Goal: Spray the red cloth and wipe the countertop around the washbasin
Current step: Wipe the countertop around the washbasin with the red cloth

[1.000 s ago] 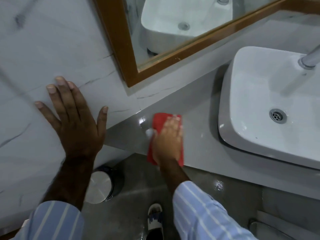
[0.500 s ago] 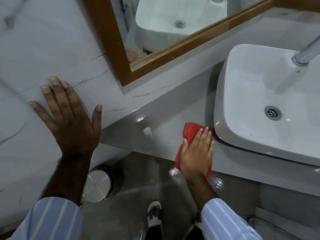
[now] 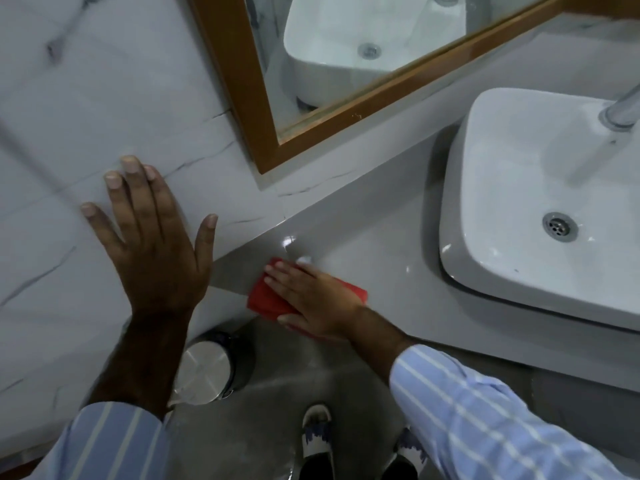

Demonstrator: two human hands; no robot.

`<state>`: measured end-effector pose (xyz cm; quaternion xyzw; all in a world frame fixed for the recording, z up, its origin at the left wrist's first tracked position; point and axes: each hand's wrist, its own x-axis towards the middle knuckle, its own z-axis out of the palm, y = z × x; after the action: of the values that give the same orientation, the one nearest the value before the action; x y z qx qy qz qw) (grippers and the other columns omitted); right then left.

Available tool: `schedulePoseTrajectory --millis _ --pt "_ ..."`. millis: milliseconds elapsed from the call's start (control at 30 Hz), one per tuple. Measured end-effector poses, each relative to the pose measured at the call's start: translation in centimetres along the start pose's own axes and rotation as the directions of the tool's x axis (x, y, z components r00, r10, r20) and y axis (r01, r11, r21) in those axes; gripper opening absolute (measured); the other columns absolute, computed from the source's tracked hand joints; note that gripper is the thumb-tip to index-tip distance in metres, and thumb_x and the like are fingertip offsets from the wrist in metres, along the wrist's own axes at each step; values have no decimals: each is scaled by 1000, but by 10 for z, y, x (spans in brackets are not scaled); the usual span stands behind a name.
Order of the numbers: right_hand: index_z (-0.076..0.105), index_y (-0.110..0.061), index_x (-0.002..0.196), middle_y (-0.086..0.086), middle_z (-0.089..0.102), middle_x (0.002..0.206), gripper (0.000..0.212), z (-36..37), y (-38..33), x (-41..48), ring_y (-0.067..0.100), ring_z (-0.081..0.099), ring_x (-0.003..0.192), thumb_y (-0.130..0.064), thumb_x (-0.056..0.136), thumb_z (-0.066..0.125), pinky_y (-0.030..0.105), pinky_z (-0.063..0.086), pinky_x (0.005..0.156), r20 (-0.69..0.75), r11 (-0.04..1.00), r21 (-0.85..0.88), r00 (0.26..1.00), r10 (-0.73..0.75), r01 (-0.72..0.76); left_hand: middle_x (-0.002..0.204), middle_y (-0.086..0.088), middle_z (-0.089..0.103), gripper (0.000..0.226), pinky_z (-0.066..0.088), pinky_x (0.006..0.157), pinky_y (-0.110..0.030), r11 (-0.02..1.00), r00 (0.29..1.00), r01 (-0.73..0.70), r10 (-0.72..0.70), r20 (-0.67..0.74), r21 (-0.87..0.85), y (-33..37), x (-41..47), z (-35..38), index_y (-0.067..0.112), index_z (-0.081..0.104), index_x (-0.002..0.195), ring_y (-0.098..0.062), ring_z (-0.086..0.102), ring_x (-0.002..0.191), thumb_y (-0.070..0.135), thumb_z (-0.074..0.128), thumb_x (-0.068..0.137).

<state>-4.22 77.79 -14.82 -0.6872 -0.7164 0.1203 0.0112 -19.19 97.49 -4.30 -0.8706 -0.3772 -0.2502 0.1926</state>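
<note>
The red cloth [image 3: 265,299] lies flat on the grey countertop [image 3: 388,258], at its left end near the front edge. My right hand [image 3: 317,299] presses down on the cloth with fingers pointing left, covering most of it. My left hand [image 3: 152,244] rests flat with fingers spread on the white marble wall to the left, holding nothing. The white washbasin [image 3: 540,216] sits on the counter to the right, well apart from the cloth. No spray bottle is in view.
A wood-framed mirror [image 3: 263,109] hangs above the counter and reflects the basin. A chrome tap [image 3: 623,109] stands at the basin's far right. A steel-lidded bin [image 3: 204,368] stands on the floor under the counter's left end. My shoes [image 3: 317,441] show below.
My right hand slid the cloth from beside the basin's front left corner leftward to the counter's left end. My left hand stayed on the wall.
</note>
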Motion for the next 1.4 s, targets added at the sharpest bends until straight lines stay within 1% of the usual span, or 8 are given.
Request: schedulePoseTrajectory --millis 167,300,500,633,800,933,1233,1400 --pt "11 -11 168 8 8 177 73 -2 47 -42 24 3 164 -54 111 28 49 11 133 -109 666 229 661 743 -710 173 -12 -5 89 0 128 -60 1000 1000 5 -5 -8 -31 4 -1 -1 8 -4 166 -22 -19 161 58 39 107" --pt "8 -4 166 16 8 177 75 -18 62 0 32 5 164 -52 111 22 52 11 132 -85 357 297 348 933 -885 174 -18 7 90 1 127 -61 1000 999 -5 4 -34 -22 5 1 1 8 -4 166 -33 -2 162 58 40 107" --pt "15 -11 167 9 11 177 75 4 39 -24 25 6 164 -56 110 31 50 14 132 -123 925 140 921 370 -353 172 -24 16 90 8 125 -66 1000 1000 10 -11 -28 -28 12 1 0 7 -1 166 -44 16 159 60 39 106" --pt "8 -15 168 6 5 178 83 -3 50 -65 20 -1 164 -66 107 34 41 0 134 -9 991 69 993 115 -114 173 -23 13 90 7 129 -60 994 997 69 -72 -27 -85 21 -4 -2 7 3 167 -39 8 161 59 43 105" --pt "41 -13 157 12 39 166 65 -25 44 -101 30 31 156 -54 106 48 44 24 128 -134 789 333 802 582 -516 148 -32 51 62 39 120 -53 816 953 -100 244 181 -569 84 -50 0 -8 46 149 -47 48 142 36 52 106" --pt "70 -16 121 5 67 120 45 -32 48 -144 27 61 115 -52 95 67 41 54 99 -8 494 328 521 853 -805 133 -23 62 54 44 108 -47 833 717 229 205 666 -504 144 -74 1 -1 58 138 -40 57 125 39 62 101" --pt "71 -19 80 -5 74 82 9 -39 40 -154 17 70 78 -22 73 75 38 61 78 254 133 717 434 865 -684 103 -19 79 30 54 82 -37 701 444 636 9 896 -322 174 -62 -1 4 78 104 -33 71 89 30 77 88" --pt "73 -10 83 -3 61 65 10 -38 35 -197 12 58 63 -14 75 78 36 58 72 320 -105 831 315 894 -546 98 -18 80 12 64 88 -49 257 254 926 125 959 -278 181 -71 -21 9 76 94 -38 77 99 12 82 84"
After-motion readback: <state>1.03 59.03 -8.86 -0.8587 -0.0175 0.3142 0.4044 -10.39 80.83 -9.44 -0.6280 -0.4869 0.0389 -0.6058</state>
